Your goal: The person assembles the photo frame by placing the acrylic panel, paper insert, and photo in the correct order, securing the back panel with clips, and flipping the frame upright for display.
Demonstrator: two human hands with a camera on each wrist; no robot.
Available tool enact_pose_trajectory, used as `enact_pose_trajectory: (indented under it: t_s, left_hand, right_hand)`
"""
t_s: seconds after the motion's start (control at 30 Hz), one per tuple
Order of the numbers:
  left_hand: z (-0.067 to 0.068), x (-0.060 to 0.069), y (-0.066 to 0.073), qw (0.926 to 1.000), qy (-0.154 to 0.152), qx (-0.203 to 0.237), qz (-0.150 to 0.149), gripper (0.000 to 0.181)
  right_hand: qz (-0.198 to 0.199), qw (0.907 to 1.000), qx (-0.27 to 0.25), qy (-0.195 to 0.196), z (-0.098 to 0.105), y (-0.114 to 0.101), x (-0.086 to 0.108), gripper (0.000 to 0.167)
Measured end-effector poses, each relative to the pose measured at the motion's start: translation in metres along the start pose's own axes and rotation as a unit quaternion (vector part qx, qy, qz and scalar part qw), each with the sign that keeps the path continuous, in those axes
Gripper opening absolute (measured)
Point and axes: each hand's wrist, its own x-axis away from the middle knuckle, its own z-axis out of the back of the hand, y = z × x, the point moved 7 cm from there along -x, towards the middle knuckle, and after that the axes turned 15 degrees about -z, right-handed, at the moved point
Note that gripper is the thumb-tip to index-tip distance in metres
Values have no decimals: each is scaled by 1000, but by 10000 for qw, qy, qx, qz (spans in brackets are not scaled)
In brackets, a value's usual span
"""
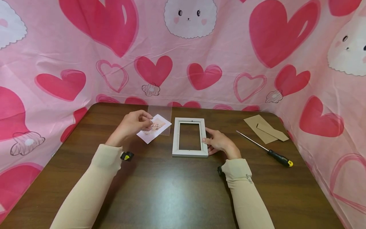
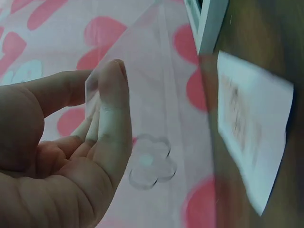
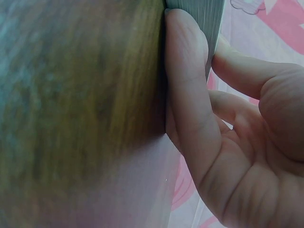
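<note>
The left hand [image 1: 136, 122] pinches a clear sheet [image 1: 160, 110]; the right hand [image 1: 219, 142] grips a white frame [image 1: 176, 136].

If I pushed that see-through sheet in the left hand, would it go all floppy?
Probably not: the clear sheet looks fairly stiff, because its edges run straight with no sag beyond where the left hand pinches it. It's likely light, since it looks thin. It might slip, as its surface seems smooth.
</note>
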Motion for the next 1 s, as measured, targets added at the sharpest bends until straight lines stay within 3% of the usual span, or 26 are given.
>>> enact_pose_trajectory:
  t_s: [0.23,0.4,0.7,1.0]
  left_hand:
    - [-40,-7,-3,9965,-133,816,157,45]
    - [-68,-9,1,9874,-204,1538,313,50]
    - [-106,-16,3,9825,-268,1797,421,48]
    - [-130,-18,2,9698,-340,2360,512,49]
  right_hand:
    - [-40,10000,-47,27,1,0,-1,77]
    - [-46,9999,-91,10,1,0,-1,76]
    - [23,9999,-121,-44,-2,1,-1,76]
    - [75,9998,-148,-53,-2,1,-2,77]
